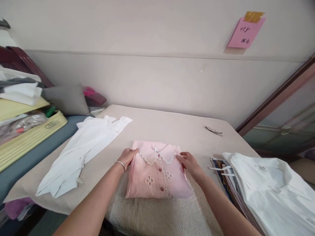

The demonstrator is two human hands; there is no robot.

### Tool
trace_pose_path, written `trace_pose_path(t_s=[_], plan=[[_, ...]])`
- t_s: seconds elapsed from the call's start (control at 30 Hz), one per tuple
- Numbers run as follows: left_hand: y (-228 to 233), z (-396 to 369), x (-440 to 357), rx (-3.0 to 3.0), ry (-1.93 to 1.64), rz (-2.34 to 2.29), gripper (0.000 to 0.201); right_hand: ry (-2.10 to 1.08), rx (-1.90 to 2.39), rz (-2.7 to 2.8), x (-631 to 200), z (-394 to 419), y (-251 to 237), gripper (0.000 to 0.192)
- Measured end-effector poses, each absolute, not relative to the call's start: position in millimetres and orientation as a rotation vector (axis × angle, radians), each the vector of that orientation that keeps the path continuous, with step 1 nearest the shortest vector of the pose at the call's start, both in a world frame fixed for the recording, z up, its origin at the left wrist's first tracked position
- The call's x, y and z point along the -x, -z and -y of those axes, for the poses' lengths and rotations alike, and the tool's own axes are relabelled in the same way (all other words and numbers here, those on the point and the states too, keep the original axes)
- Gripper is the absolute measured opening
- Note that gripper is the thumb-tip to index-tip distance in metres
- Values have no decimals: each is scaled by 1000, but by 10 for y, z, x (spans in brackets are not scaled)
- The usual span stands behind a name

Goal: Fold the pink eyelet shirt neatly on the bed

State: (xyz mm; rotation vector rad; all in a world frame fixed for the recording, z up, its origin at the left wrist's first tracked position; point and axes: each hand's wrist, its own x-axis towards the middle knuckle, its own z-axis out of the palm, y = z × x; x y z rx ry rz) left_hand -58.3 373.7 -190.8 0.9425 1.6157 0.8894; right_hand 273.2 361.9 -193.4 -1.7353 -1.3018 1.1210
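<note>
A pink blouse (157,173) lies folded into a neat rectangle at the middle of the bed, its scalloped collar toward the wall and its red buttons facing up. My left hand (128,155) pinches its left edge beside the collar, thumb on top and the other fingers partly tucked beneath. On the opposite edge, my right hand (189,163) grips the cloth the same way. A bracelet (121,166) circles my left wrist.
White garments (83,150) lie spread on the left. At the right is a stack of folded clothes with a white one (270,183) on top. Glasses (213,131) rest near the back right. A yellow container (36,126) and a grey cushion (67,100) stand beyond the left edge.
</note>
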Motion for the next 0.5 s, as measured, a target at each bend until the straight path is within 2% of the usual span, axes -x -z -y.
trace_pose_path(t_s=[0.17, 0.27, 0.4, 0.5], plan=[[2023, -3792, 634, -1190, -914, -1718, 21, -1053, 1780, 1411, -2727, -3668, 1965, 22], [2052, -3851, 630, -1314, -980, -1770, 14, -908, 1804, 1448, -2652, -3711, 1918, 16], [2081, -3918, 632, -1389, -958, -1910, 16, -677, 1895, 1587, -2556, -3723, 1904, 15], [2062, -3949, 662, -1443, -833, -1990, 24, -654, 1984, 1655, -2522, -3728, 1920, 7]])
